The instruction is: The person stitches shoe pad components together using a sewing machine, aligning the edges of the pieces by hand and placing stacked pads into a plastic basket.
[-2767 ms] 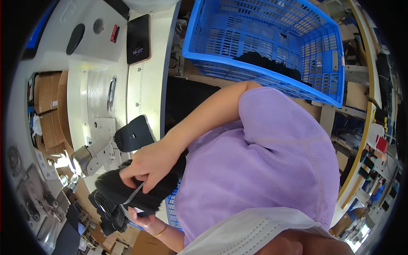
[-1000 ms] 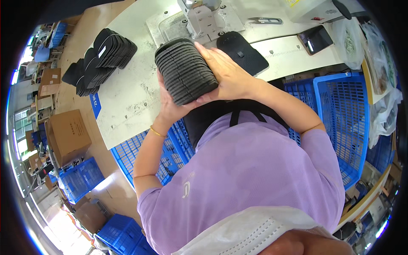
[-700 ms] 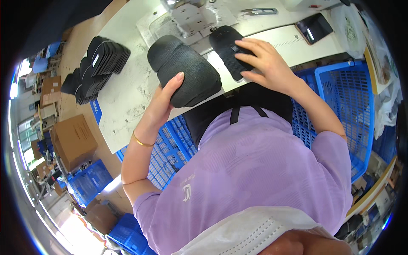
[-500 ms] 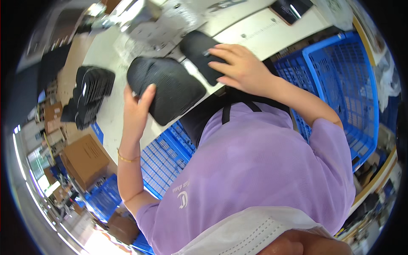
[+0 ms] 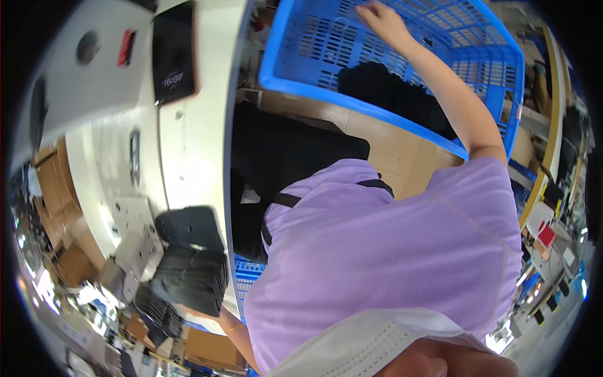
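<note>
My right arm stretches out over a blue plastic basket. My right hand is at the basket's far part with its fingers curled together; anything between them is too hidden to make out. A heap of black fabric lies in the basket, nearer to me than that hand. On the table at lower left is a thick stack of black fabric pieces, beside a single rounded black piece. My left hand is at the stack's lower edge, its fingers mostly hidden by it.
A white sewing machine stands beside the stack. Another pile of black pieces lies past it. A dark phone and a small red tool lie on the table. Cardboard boxes stand beyond.
My view has swung to the right. My right hand has left the black piece on the table and reached out over the blue basket. My left hand remains by the black stack.
</note>
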The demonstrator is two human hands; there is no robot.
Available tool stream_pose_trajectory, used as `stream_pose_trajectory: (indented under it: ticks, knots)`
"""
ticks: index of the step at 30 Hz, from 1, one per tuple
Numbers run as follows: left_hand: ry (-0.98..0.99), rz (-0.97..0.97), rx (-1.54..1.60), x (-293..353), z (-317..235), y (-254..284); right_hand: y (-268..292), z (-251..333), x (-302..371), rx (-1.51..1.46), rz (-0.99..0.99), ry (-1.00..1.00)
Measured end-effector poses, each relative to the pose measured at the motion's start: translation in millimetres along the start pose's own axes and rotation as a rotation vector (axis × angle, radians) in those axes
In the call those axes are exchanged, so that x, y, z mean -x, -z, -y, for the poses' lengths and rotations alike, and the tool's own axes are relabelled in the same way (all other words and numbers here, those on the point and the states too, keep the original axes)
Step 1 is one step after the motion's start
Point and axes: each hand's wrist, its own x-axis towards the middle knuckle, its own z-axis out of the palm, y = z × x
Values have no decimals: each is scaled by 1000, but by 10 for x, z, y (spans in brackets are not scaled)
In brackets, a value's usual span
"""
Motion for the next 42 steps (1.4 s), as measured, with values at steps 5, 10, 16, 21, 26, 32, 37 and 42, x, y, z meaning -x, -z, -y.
stream_pose_trajectory:
  ticks: [5,10,16,21,26,32,37,42]
  knots:
    - [-21,6,-129,-148,-80,-257,-265,-1483,615,550,430,-606]
    - [-22,-21,-248,-225,-125,-358,-353,-1809,861,1086,834,79]
    - [-62,-130,-355,-58,-175,-147,-1124,-1878,627,927,887,734]
    - [-101,-226,-418,82,-207,63,-1504,-1876,657,919,1136,1147]
    - [-146,-324,-467,228,-194,305,-1258,-1860,641,965,1376,1164]
    - [-185,-401,-509,317,-95,483,-800,-1972,761,985,1417,970]
    - [-189,-454,-543,451,112,580,-528,-2269,1067,1000,1364,924]
    - [-199,-498,-607,584,261,647,-293,-2072,1050,990,1507,739]
